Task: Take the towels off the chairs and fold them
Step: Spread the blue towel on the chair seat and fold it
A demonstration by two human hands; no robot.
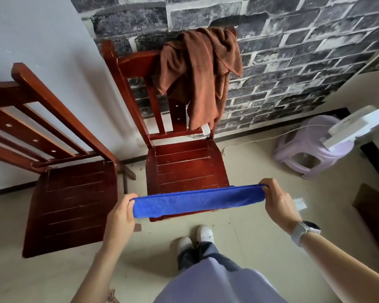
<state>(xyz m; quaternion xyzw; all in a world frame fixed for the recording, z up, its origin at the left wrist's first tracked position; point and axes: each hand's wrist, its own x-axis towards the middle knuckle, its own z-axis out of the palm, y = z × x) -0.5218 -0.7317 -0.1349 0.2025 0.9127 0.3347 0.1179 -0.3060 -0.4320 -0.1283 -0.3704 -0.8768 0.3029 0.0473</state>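
A bright blue microfibre towel [197, 202] hangs stretched in the air between both hands, at about 6 o'clock from the middle red-brown wooden slatted chair [184, 169], just over its front edge. The left hand [120, 215] pinches one end with curled fingers [131, 199]; the right hand [278, 202], above a white wristwatch [306, 231], pinches the other end the same way. Pulled taut like this, the cloth looks already doubled lengthwise, likely to keep its edges aligned for the next fold.

A rust-brown crumpled towel [199, 73] is draped over that chair's backrest at 12 o'clock, not yet taken. A second wooden chair [70, 204] at 9 o'clock carries nothing visible.

The floor [249, 215] is pale beige tile; a dark brick-patterned wall [293, 51] rises behind. A lilac plastic stool [311, 154] stands at 3 o'clock.
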